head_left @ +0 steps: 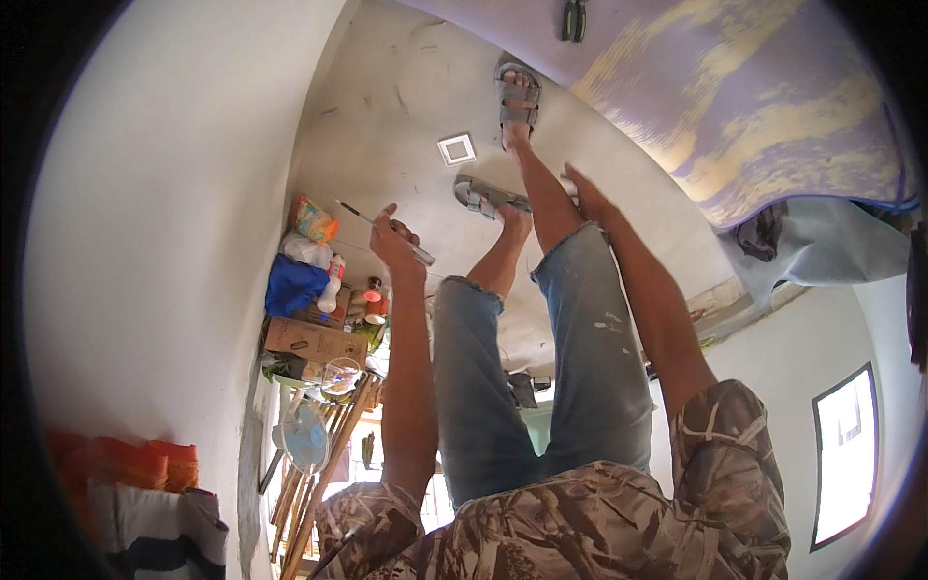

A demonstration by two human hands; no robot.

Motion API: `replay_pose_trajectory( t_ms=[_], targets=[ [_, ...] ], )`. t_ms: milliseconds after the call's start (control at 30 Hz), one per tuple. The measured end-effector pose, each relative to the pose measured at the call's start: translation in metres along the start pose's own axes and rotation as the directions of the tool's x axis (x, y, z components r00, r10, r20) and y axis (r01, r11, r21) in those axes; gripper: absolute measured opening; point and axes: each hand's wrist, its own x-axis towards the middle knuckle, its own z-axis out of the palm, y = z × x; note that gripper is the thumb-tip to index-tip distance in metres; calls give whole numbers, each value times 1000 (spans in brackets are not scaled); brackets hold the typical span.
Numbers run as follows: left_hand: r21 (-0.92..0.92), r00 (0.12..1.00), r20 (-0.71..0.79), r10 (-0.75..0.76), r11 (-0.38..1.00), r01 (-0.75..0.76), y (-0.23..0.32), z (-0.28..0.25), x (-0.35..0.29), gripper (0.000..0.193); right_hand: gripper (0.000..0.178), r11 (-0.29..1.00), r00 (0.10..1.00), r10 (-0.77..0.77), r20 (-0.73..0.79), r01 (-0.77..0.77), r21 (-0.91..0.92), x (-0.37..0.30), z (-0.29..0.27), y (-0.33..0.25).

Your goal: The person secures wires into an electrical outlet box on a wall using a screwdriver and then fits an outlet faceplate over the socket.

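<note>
Head view, item one: slim rod-shaped tool (420, 253), kind uncertain; shaft dark and narrow, ending in a fine tip toward ten o'clock; rear portion thicker, pale, apparently translucent, projecting toward four o'clock; middle hidden by the fingers. Location: in the left grip (398, 242), above the floor (387, 106), left of the person's knees. Left grip: fingers curled round the tool. Right grip (592, 203): near three o'clock from the tool, beside the right knee, fingers loosely extended, nothing seen held.

Surroundings, taken from the tool. Between one and two o'clock: white square frame with grey centre (456, 148), on the floor; farther along that line, pliers with black-and-green handles (573, 21), lying on a purple and yellow mattress (735, 106). Nine o'clock: orange and green packet (315, 220). Eight o'clock: blue bag (293, 286). Seven o'clock: brown cardboard box (311, 339).
</note>
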Motion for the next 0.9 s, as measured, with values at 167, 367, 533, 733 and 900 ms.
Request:
replay_pose_trajectory(
  t_ms=[167, 367, 533, 733, 900],
  targets=[
    [-66, 987, -69, -147, 988, 142, -82, -29, -10, 28, 73, 971, 989, -135, 65, 145, -189, 19, -16, 19],
    [-159, 940, -42, -338, 931, 328, -153, -80, -27, 16, 83, 979, 983, 176, 57, -169, -110, -15, -28, 102],
    [-44, 928, 27, -371, 927, 372, -186, -86, -41, 14, 82, 901, 948, 308, -78, -317, -295, -57, -99, 140],
    [-41, 939, 0, -344, 938, 344, -224, -75, -56, 14, 55, 918, 927, -374, -34, 376, 128, -56, -42, 75],
    [-87, 912, 98, -398, 909, 407, -254, -26, -77, 17, 51, 697, 915, -398, -61, 258, -669, -4, -99, 112]
  ],
)
